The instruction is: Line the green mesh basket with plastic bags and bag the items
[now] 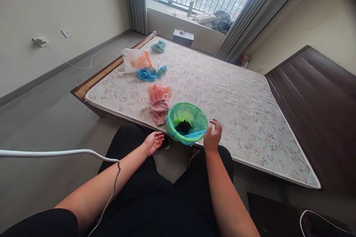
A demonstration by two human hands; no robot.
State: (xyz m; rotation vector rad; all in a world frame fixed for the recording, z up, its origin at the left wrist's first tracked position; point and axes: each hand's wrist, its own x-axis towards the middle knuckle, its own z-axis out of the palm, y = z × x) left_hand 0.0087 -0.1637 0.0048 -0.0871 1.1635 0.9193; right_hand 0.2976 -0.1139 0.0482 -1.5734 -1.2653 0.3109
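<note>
A green plastic basket (202, 110) lined with a thin blue-green bag sits at the mattress's near edge, slightly tilted towards me. Something black (183, 127) lies inside it; its kind is unclear. My left hand (154, 143) is palm up over my left leg, fingers apart and holding nothing, a little left of the basket. Close by the basket's right rim, my right hand (213, 136) is raised with loosely curved fingers and nothing visible in them. Whether it touches the rim I cannot tell. A pink cloth (160, 110) and an orange-red plastic bag (159, 92) lie just behind the basket's left side.
Farther along the letter-printed mattress (222, 92) are a blue plastic bag (148, 74), a white-and-orange bag (137, 60) and a coiled teal bundle (158, 46). A dark headboard (314, 111) rises at right. A white cable (83, 152) crosses my left arm.
</note>
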